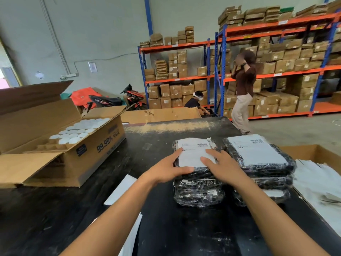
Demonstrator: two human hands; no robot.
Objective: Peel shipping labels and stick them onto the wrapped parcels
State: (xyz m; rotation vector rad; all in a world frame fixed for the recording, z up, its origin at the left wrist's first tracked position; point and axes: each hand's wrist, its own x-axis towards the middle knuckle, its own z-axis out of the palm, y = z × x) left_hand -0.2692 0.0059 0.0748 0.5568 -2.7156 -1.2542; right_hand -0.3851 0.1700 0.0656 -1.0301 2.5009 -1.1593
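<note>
1. Left hand, centre of the frame: I see it flat, fingers straight, pressing the left edge of the shipping label, thumb lying along the near side of the top parcel.
2. Right hand, just right of centre: I see it likewise flat, fingers spread and straight, pressing the label's lower right part.
3. That label lies on the top parcel of the left stack of black wrapped parcels, centre of the frame, on the black tabletop.
4. A second stack stands just beside it to the right; its top parcel carries a white label.
5. White sheets lie on the tabletop at lower centre, beneath my left forearm.
6. An open cardboard box holding white round lids sits at left.
7. Another cardboard box with white paper is at the right edge.
8. Upper right: shelving loaded with cartons, two people in front of it.
</note>
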